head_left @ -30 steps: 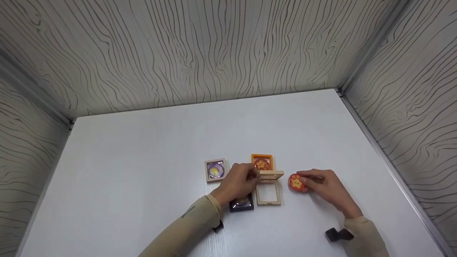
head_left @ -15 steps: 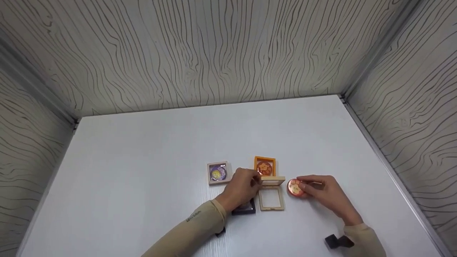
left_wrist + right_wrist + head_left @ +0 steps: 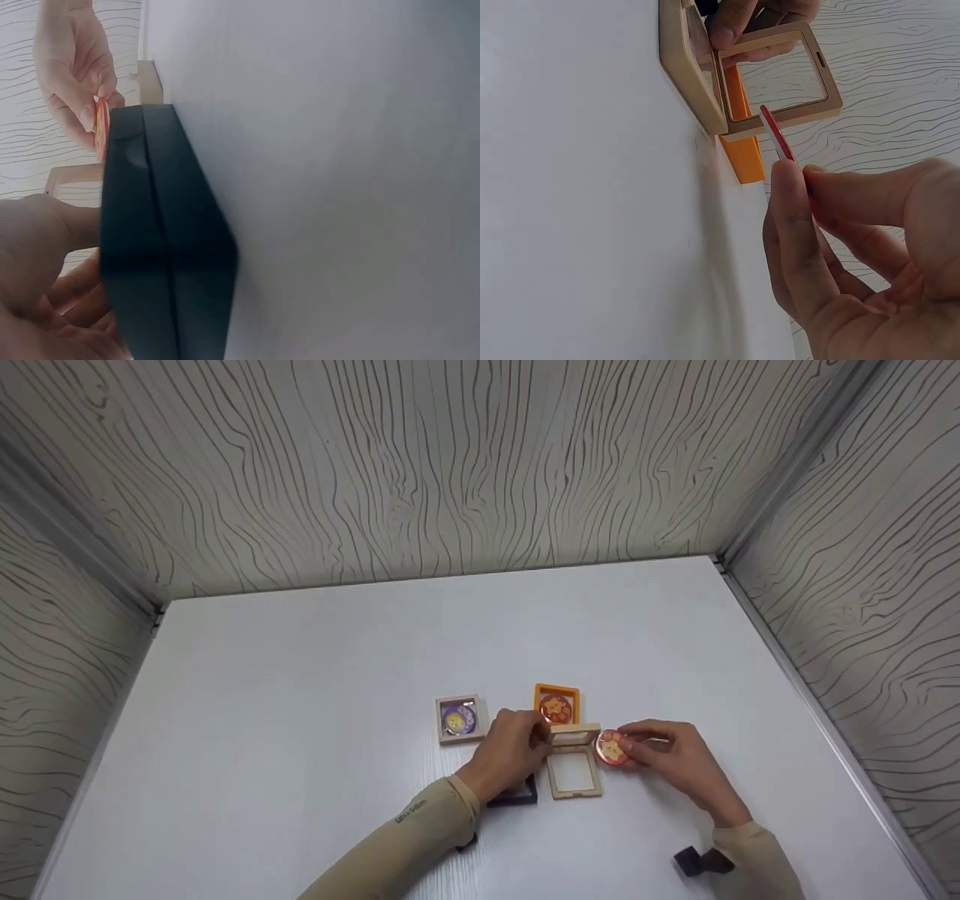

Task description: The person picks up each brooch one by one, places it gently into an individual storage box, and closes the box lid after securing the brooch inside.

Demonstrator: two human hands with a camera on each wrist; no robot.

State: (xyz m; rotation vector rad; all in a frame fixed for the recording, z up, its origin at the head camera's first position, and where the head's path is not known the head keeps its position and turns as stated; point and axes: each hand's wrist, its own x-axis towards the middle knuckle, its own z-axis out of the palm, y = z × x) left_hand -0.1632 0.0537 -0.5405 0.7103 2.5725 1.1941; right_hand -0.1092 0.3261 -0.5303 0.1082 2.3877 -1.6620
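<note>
My right hand [image 3: 675,754] pinches a thin round red badge [image 3: 609,748] with a pale star on it, between thumb and fingers. In the right wrist view the badge [image 3: 778,135] is seen edge-on, tilted beside the raised lid. A light wooden display frame [image 3: 576,794] lies hinged open on the table, its clear-windowed lid [image 3: 829,109] standing up. My left hand [image 3: 506,746] holds the left side of that lid, thumb at its inner edge near the hinge. Below this hand is a black display frame [image 3: 142,225], partly hidden by it in the head view.
Behind the wooden frame lies an orange frame [image 3: 556,688] with an orange star badge inside. To the left, a pale wooden frame [image 3: 441,735] contains a purple and yellow badge. All lie on a white table [image 3: 300,697] with patterned walls [image 3: 405,472] around it.
My right hand has brought the red badge leftward, close to the raised lid. My left hand still holds the lid in much the same position.
</note>
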